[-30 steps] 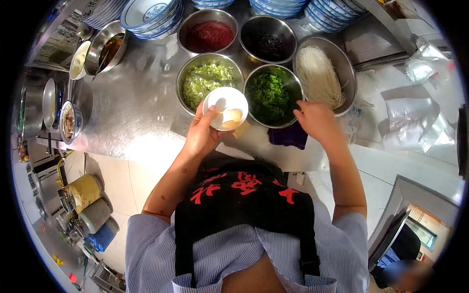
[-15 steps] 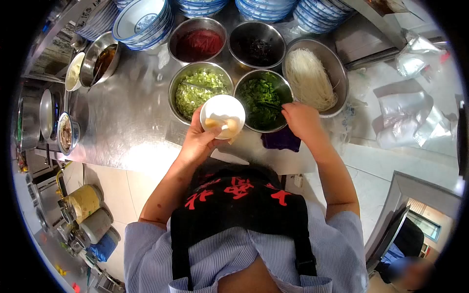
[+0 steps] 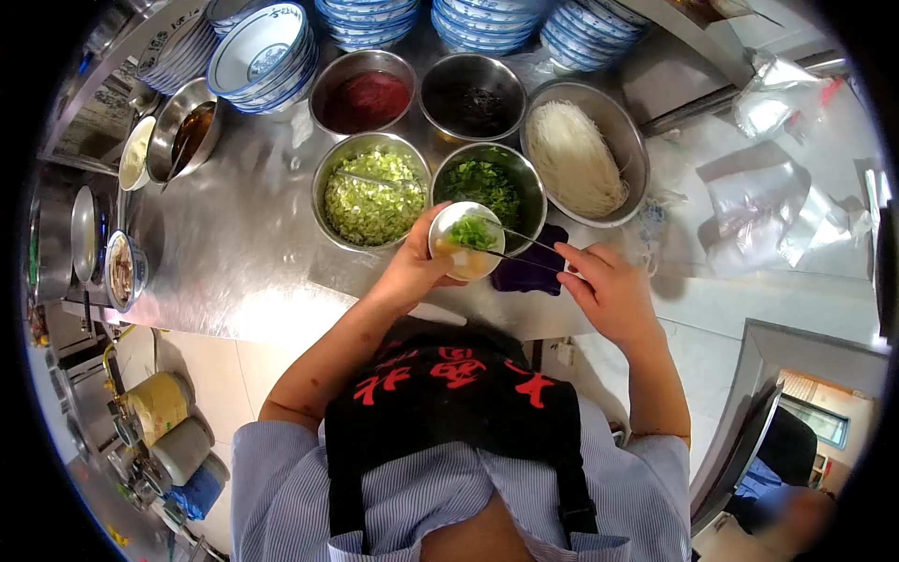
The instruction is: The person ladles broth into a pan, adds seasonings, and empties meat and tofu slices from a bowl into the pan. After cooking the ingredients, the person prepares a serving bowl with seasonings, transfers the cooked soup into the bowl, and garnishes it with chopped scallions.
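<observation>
At the near side of the steel herb basin [image 3: 532, 187], we see the left hand [image 3: 412, 267] gripping the white bowl [image 3: 493, 240] and the right hand [image 3: 613, 288] pinching steel tongs [image 3: 524, 236]; chopped greens [image 3: 470, 231] already lie inside the bowl, though we judge their release from the tongs unfinished

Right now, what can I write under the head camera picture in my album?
Left hand holding a small white bowl, right hand holding a slim utensil at the greens in it.

A commercial kitchen, shown by stacked patterned bowls [image 3: 368, 24], steel counter [image 3: 234, 239] and chopped greens [image 3: 478, 181].
</observation>
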The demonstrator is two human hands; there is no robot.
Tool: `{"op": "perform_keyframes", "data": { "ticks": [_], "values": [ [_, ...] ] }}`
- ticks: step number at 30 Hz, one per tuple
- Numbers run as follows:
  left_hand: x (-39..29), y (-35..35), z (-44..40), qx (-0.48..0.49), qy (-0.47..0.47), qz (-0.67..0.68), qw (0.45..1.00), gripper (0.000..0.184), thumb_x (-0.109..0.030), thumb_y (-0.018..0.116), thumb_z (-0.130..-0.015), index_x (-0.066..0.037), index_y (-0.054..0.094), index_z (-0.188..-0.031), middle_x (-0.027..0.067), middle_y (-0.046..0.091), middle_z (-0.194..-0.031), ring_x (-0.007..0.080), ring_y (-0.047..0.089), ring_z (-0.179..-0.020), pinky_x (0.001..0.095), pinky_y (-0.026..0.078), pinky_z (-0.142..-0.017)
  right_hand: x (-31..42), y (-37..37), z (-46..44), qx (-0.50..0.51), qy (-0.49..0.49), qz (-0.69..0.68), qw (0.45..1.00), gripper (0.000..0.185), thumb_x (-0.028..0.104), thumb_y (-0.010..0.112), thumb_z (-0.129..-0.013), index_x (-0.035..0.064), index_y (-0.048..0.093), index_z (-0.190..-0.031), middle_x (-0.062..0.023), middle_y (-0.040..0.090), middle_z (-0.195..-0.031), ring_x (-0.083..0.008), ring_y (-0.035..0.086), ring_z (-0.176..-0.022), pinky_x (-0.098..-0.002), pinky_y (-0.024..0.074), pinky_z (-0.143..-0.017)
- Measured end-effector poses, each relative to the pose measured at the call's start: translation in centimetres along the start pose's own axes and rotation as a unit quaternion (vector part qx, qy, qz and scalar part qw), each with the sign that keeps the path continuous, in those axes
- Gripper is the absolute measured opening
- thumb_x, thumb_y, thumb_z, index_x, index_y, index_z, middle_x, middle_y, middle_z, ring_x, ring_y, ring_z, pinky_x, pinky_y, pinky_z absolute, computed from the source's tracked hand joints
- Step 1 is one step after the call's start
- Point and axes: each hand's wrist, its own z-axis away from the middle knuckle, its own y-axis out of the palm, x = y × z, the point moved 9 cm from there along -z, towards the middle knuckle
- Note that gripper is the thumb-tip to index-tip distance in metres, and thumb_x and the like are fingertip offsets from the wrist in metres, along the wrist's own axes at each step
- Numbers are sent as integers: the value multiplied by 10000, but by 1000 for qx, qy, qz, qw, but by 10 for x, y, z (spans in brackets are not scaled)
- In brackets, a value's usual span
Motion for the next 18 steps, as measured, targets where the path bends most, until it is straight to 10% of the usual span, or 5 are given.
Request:
{"op": "perform_keyframes", "data": {
  "ticks": [12,18],
  "values": [
    [-6,-25,24,11,46,28,999,744,130,435,-799,-182,200,-1432,123,396,-1353,285,506,-1161,407,555,-820,-57,98,-78,48,5,177,983,193,210,593,-827,90,648,-969,-97,611,-806,-301,627,-726,-399,505,-615],
    [-12,-34,27,-12,43,22,999,726,101,463,-792,-119,170,-1419,116,407,-1320,261,502,-1149,391,557,-813,-66,84,-68,17,22,51,998,197,199,600,-835,74,668,-972,-139,657,-877,-285,629,-825,-381,495,-674]
  ]
}}
